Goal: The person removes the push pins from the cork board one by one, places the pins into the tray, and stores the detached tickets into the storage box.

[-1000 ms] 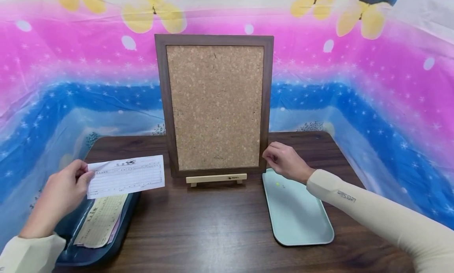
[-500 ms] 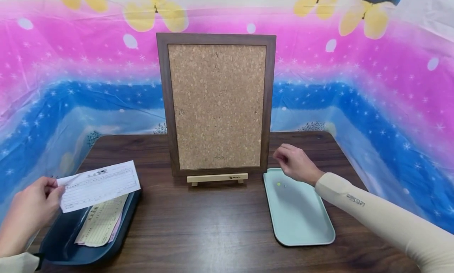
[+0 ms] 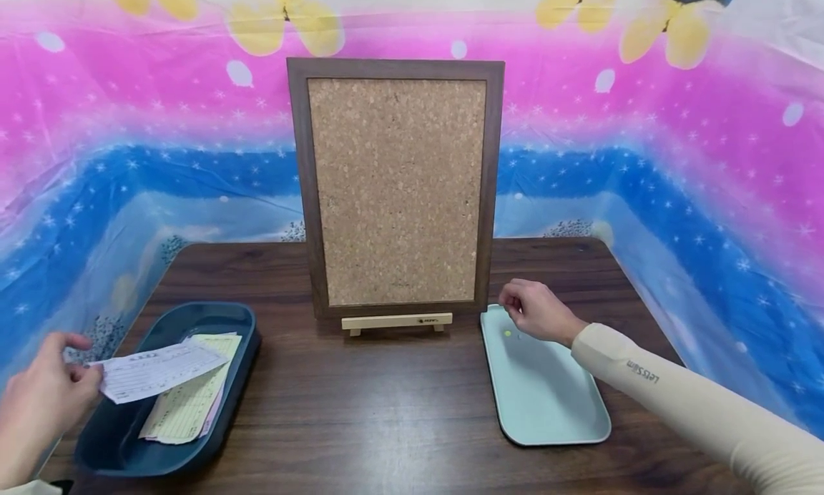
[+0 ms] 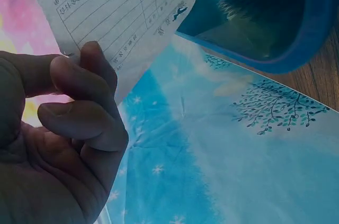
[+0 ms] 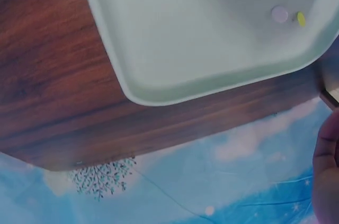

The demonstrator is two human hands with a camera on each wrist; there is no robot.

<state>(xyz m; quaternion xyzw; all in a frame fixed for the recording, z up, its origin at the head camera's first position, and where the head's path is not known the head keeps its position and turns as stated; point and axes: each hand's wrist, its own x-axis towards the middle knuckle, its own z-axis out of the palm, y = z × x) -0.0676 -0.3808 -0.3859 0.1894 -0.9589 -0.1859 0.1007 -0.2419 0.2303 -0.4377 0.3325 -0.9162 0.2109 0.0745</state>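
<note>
My left hand [image 3: 48, 391] holds a white printed paper form [image 3: 154, 372] by its near end, thumb tip at the corner and one finger lifted off. The form slopes over the dark blue bin [image 3: 254, 337], its far end overlapping yellow and pink forms [image 3: 183, 405] inside. In the left wrist view, curled fingers [image 4: 85, 113] meet the edge of the form [image 4: 114, 9]. My right hand [image 3: 534, 309] hovers over the far end of the mint tray [image 3: 553, 402], fingers bent together; I cannot tell whether they pinch something. A yellow thumbtack [image 5: 301, 19] and a whitish one [image 5: 279, 14] lie in the tray.
A brown-framed cork board [image 3: 399, 194] stands upright at the back centre, on a small wooden stand [image 3: 395, 322]. Bin and tray sit on a dark wood table [image 3: 360, 402], left and right. A patterned cloth [image 3: 547, 109] surrounds the table's back and sides.
My left hand has moved left and down with the form, which now dips into the bin. The right hand has shifted from the board's lower corner rightward, then slightly down over the tray.
</note>
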